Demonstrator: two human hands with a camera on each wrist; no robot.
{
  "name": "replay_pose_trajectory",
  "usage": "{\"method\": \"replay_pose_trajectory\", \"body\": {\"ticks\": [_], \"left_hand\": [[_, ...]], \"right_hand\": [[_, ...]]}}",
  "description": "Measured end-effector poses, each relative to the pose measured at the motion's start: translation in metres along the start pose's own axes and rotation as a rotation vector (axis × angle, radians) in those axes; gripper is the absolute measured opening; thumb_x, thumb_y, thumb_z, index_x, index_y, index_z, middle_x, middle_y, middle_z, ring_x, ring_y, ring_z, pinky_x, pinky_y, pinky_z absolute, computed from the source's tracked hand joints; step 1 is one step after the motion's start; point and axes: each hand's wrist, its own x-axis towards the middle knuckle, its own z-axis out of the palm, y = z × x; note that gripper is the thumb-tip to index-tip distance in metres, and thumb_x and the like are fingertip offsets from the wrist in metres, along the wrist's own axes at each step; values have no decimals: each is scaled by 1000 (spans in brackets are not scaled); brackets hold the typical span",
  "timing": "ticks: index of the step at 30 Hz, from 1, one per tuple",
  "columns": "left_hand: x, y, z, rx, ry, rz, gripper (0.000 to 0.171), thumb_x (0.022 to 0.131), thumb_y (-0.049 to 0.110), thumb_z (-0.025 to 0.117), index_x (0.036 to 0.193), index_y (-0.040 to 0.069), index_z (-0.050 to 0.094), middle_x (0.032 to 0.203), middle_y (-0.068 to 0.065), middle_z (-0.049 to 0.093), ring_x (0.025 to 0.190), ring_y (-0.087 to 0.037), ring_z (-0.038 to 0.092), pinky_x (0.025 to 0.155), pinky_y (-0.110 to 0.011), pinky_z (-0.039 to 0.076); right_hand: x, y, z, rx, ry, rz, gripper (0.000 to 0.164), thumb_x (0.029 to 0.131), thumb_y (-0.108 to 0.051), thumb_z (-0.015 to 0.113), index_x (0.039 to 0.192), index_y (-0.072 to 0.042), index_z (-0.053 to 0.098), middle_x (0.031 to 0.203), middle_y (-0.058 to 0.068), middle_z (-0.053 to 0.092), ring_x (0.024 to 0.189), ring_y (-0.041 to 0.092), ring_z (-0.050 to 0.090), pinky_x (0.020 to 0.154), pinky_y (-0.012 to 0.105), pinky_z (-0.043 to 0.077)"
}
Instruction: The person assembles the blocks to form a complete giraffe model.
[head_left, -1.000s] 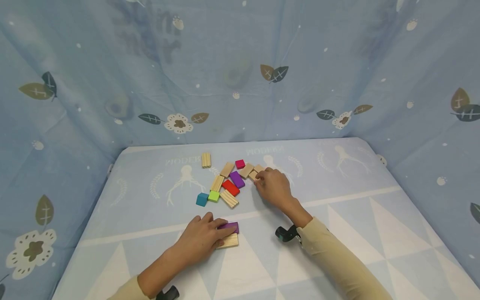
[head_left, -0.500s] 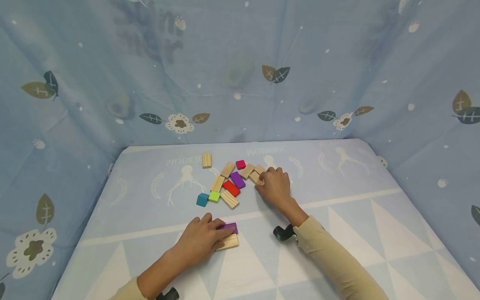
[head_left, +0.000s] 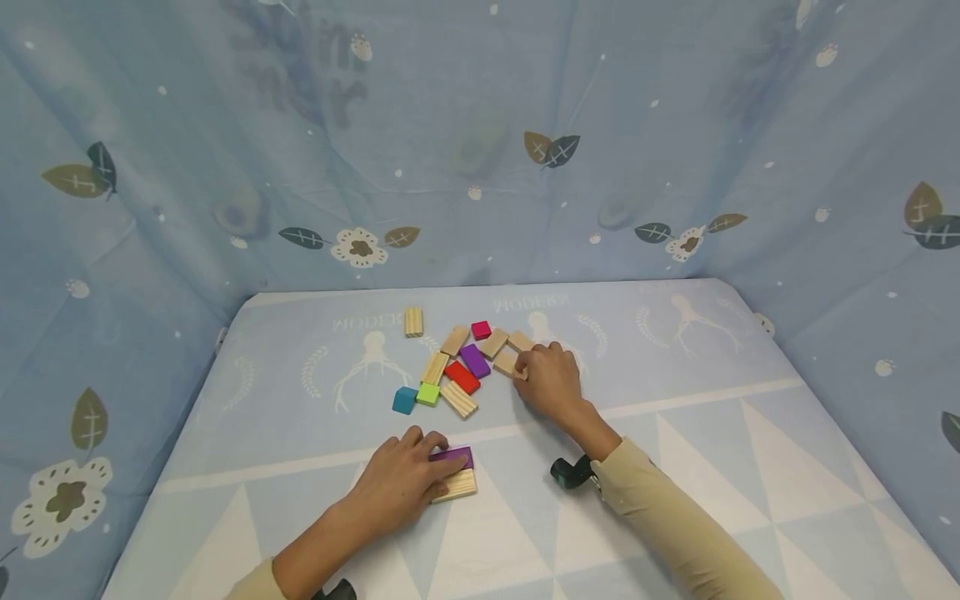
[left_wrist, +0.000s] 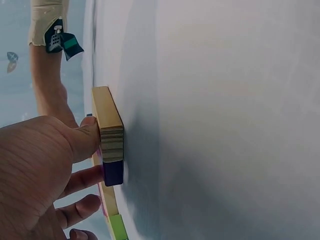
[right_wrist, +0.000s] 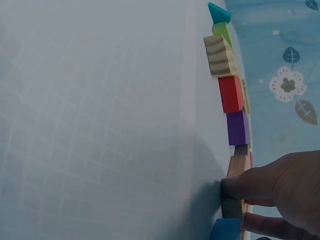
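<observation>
Purple block (head_left: 466, 455) and pale grained block (head_left: 461, 483) sit side by side on the triangle-patterned surface (head_left: 637, 517), pinched by the left hand (head_left: 397, 483); the right hand (head_left: 551, 383) pinches a plain tan block (head_left: 505, 365). Blue leaf-printed cloth (head_left: 480, 100) hangs behind.

The pale tablecloth (head_left: 517, 525) bears "MODERN" (head_left: 530, 302) near its far edge and "MODER" (head_left: 366, 322) farther left.
</observation>
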Motion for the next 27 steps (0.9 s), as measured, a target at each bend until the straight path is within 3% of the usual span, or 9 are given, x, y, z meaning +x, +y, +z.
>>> {"method": "replay_pose_trajectory", "body": {"ticks": [4, 12, 20, 27], "left_hand": [[0, 0, 2, 0, 20, 9, 43, 87, 34, 75, 129, 33, 66, 115, 0, 59, 93, -17, 46, 68, -30, 43], [-1, 1, 4, 7, 43, 14, 44, 87, 34, 75, 130, 33, 65, 114, 1, 60, 91, -17, 46, 66, -29, 43], [-1, 0, 3, 0, 34, 14, 42, 87, 34, 75, 128, 34, 67, 114, 1, 60, 91, -16, 46, 66, -28, 42], [0, -1, 3, -28, 18, -8, 42, 87, 34, 75, 128, 36, 66, 114, 2, 59, 92, -16, 45, 67, -28, 42]], "right_hand": [[0, 0, -1, 40, -21, -6, 15, 75, -13, 82, 89, -10, 76, 80, 3, 68, 72, 26, 56, 68, 44, 42], [-3, -2, -7, 78, -94, 3, 31, 77, -10, 81, 107, -8, 75, 98, 5, 70, 87, 25, 65, 74, 46, 43], [-14, -9, -26, 61, -157, -96, 33, 77, -10, 83, 108, -13, 76, 103, 3, 68, 89, 20, 63, 69, 39, 36], [-36, -14, -36, 115, -196, -182, 32, 75, -11, 85, 105, -15, 76, 102, -2, 67, 91, 18, 63, 69, 37, 34]]}}
